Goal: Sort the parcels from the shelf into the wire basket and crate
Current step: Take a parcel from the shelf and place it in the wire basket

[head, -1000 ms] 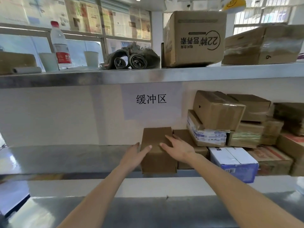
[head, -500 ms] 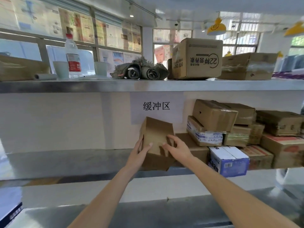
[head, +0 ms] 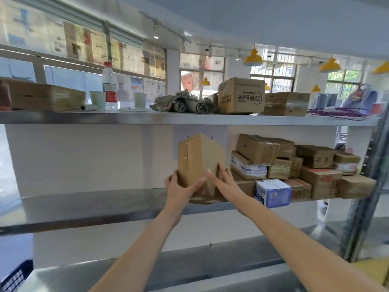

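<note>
Steel shelving (head: 105, 209) runs across the whole frame, windows papered with notices behind it. Left hand (head: 181, 189) has its fingers wrapped round the lower left corner of a plain brown parcel (head: 200, 163), thumb across the front; right hand (head: 224, 180) lies with straight fingers against the parcel's right side. So it's held between both hands at center frame, tipped up and just above the middle shelf.

Progress-wise I'd say early: a big stack of parcels (head: 294, 165) sits at right on the same shelf, untouched. No wire basket in view; a dark blue slatted thing (head: 14, 277) at the lower left corner might be the crate, can't tell.

Readable stuff: upper-shelf carton (head: 242, 95) shows "22" plus Chinese text, upside down. Blue-and-white box (head: 273, 192) has partial lettering, too cropped to read. Water bottle (head: 109, 85) has a red label, blurry.
</note>
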Demonstrator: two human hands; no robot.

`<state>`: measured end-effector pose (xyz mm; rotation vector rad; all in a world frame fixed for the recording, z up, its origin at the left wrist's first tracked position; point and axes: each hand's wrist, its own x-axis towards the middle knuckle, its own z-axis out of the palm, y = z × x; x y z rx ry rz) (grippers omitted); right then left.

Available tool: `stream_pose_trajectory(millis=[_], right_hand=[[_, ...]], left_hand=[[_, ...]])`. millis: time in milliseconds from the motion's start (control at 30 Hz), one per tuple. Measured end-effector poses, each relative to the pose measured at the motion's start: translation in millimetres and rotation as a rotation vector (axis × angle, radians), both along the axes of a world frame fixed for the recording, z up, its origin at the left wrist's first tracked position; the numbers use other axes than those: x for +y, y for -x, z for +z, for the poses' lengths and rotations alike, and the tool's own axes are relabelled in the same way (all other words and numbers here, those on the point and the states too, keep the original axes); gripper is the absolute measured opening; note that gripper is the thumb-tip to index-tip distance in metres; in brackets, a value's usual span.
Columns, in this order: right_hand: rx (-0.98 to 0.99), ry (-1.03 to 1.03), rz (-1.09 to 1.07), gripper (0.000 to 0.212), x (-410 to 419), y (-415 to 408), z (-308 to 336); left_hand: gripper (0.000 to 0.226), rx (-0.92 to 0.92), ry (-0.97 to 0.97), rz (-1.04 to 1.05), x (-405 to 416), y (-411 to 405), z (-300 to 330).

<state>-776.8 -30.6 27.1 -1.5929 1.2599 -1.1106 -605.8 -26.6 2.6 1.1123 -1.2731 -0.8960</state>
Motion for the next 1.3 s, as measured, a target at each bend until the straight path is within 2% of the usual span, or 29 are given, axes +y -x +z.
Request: stream_pose_trajectory(millis=[67, 133, 200, 267, 433, 500, 567, 600, 633, 733, 867, 1000, 1067, 1100, 1200, 1267, 1300], right_hand=[[-0.037, -0.016, 0.004, 0.111, 15.3, -0.2, 6.4], [-0.097, -0.06, -0.013, 0.104, 27.4, 3.1, 11.1], [-0.133, -0.076, -0.042, 0.104, 35.0, 9.2, 12.9], [-0.151, -0.056, -0.07, 0.105, 39.2, 17.1, 14.7], [-0.176, 0.048, -0.114, 0.074, 52.5, 37.9, 23.5], [-0.201, 0.064, -0.143, 0.054, 57.4, 48.5, 26.6], [-0.242, 0.067, -0.171, 0.044, 63.9, 61.9, 28.5], [-0.255, 0.069, -0.183, 0.046, 67.4, 69.5, 28.0], [-0.253, 0.072, -0.193, 0.05, 71.3, 76.9, 27.2], [-0.184, 0.085, -0.218, 0.059, 82.9, 100.1, 22.2], [-0.048, 0.168, -0.316, 0.056, 97.9, 128.6, 19.2], [0.051, 0.204, -0.389, 0.048, 105.3, 156.7, 19.9], [0.0, 0.129, -0.395, 0.055, 108.1, 168.0, 22.5], [-0.033, 0.097, -0.401, 0.066, 109.6, 174.0, 23.6], [0.001, 0.064, -0.47, 0.1, 113.4, 199.2, 22.4], [0.016, 0.055, -0.497, 0.105, 119.4, 219.7, 21.2], [0.004, 0.057, -0.493, 0.099, 123.2, 231.1, 21.0]], left_hand=[[0.087, 0.143, 0.006, -0.036, 8.5, 0.8, 3.4], [0.048, 0.272, 0.03, -0.106, 13.7, 2.8, 5.1], [0.033, 0.353, 0.017, -0.202, 20.8, 6.8, 9.2], [0.033, 0.407, -0.014, -0.277, 29.2, 11.9, 15.6], [0.035, 0.38, -0.051, -0.344, 25.7, 28.6, 22.3], [0.055, 0.411, -0.132, -0.361, 20.0, 39.3, 22.5], [0.087, 0.344, -0.217, -0.356, 16.4, 50.6, 23.0], [0.097, 0.29, -0.254, -0.379, 15.9, 56.2, 21.7], [0.098, 0.249, -0.276, -0.426, 16.5, 62.4, 20.6], [0.083, 0.272, -0.294, -0.554, 19.7, 82.3, 14.8], [0.114, 0.26, -0.105, -0.407, 20.3, 110.4, 7.3], [0.114, 0.236, -0.056, -0.427, 22.2, 134.5, 7.7], [0.124, 0.242, -0.049, -0.417, 21.9, 148.9, 6.8], [0.127, 0.244, -0.053, -0.419, 21.9, 157.1, 6.0], [0.111, 0.231, -0.064, -0.465, 23.4, 187.6, 0.7], [0.093, 0.234, -0.062, -0.495, 28.5, 211.6, 1.1], [0.086, 0.234, -0.065, -0.506, 30.6, 224.3, 1.9]])
